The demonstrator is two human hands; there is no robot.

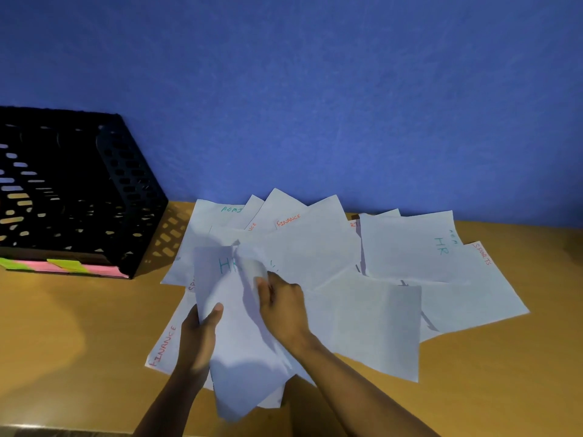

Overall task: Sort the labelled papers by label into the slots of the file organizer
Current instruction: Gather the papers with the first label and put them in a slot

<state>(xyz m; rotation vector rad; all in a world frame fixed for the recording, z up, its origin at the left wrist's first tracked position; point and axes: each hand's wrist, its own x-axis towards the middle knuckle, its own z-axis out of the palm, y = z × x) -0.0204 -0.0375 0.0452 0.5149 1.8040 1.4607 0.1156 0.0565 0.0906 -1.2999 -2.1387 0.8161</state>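
Two hands are busy with one HR sheet (pixel 233 326): it is held by the left hand (pixel 198 335) and its edge pinched, it seems, by the right hand (pixel 282 305). Next, the matching slot of the file organizer (pixel 72 190), well apart at left, must be found.

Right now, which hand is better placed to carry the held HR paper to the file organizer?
Left hand: it grips the HR paper and is nearer the file organizer.

wooden table (pixel 79 326) under scattered papers (pixel 394 310) and black organizer (pixel 79 184)
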